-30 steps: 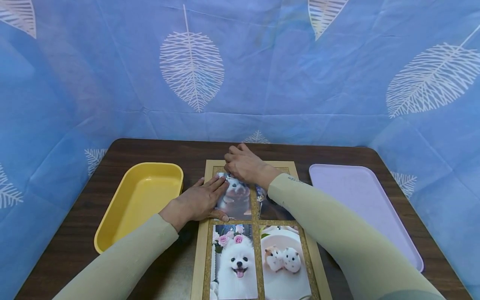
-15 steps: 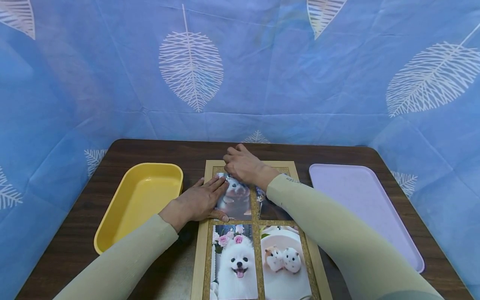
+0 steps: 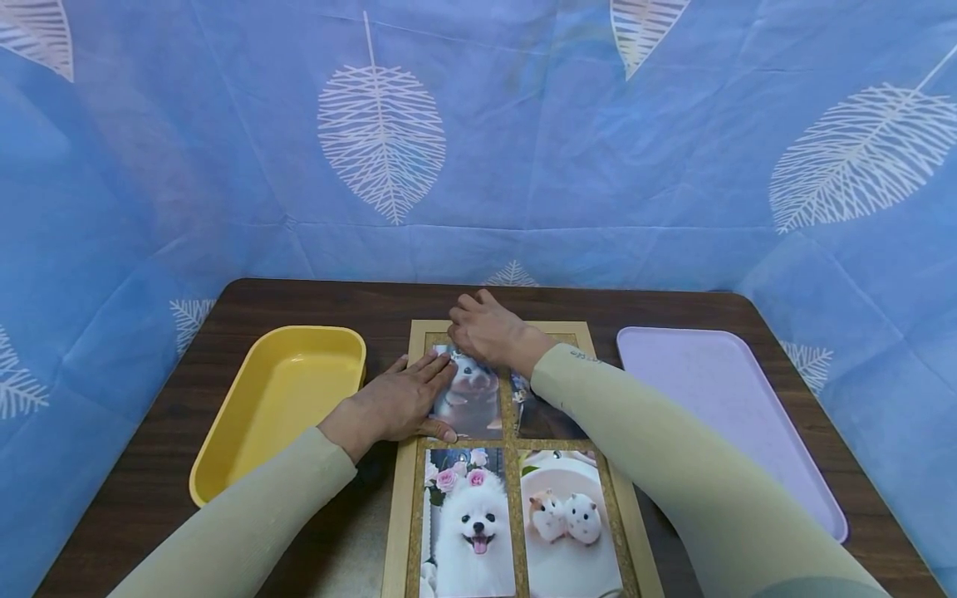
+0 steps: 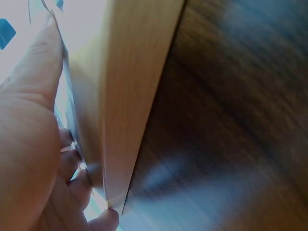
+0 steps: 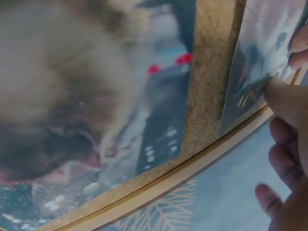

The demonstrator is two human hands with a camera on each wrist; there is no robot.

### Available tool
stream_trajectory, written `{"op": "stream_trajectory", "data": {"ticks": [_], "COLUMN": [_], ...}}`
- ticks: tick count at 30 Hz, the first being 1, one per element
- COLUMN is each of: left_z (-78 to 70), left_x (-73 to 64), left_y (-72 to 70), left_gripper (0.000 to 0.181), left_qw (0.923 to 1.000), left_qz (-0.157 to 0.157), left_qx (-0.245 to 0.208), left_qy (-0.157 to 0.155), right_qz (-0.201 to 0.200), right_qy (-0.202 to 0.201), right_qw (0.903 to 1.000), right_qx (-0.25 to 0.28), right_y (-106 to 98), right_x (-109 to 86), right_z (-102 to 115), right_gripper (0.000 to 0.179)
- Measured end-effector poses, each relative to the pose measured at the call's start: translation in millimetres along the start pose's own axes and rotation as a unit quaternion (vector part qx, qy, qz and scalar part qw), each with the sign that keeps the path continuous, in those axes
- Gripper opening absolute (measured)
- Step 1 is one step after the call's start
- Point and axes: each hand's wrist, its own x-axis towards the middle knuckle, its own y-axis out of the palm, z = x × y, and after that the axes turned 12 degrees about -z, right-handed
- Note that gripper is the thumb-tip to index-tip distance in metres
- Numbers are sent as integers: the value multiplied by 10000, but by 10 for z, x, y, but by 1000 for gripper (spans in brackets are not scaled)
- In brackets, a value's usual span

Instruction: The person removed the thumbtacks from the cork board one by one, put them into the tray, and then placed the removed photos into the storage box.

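A wood-framed cork board (image 3: 510, 531) lies on the table with several animal photos on it. My left hand (image 3: 399, 394) lies with extended fingers on the left side of the upper-left hamster photo (image 3: 473, 404) and on the frame. My right hand (image 3: 493, 332) is at that photo's top edge with its fingers bent. In the right wrist view its thumb (image 5: 284, 98) presses near the top of the photo, while the other fingers hang past the frame's rim (image 5: 231, 144). Anything under the thumb is hidden. A round flat tack (image 5: 92, 187) sits at the top of the neighbouring cat photo (image 5: 62, 96).
A yellow tray (image 3: 277, 399) stands left of the board and a lilac tray (image 3: 718, 407) lies to its right. The lower row holds a white dog photo (image 3: 474, 531) and a two-hamster photo (image 3: 571, 523). Behind the dark table (image 3: 336, 299) hangs a blue leaf-print cloth (image 3: 523, 124).
Both hands hold nearly the same places throughout. The right hand makes only very slight shifts at the photo's top edge, and the photos and trays stay put.
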Motion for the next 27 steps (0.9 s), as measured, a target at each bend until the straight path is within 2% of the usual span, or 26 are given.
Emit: {"op": "stream_trajectory", "data": {"ticks": [6, 20, 27], "left_z": [1, -10, -13], "left_x": [4, 8, 9], "left_y": [-3, 7, 9], "left_gripper": [107, 106, 107], "left_qw": [10000, 10000, 10000], "left_qz": [-10, 61, 62], "left_qx": [28, 7, 60], "left_qy": [10, -43, -25], "right_qz": [200, -124, -114], "right_qy": [75, 279, 226], "right_qw": [9997, 9985, 9991], "right_qx": [138, 453, 352], "right_y": [-26, 21, 29], "right_x": [15, 43, 41], "right_z": [-15, -9, 5], "right_gripper": [26, 27, 23]}}
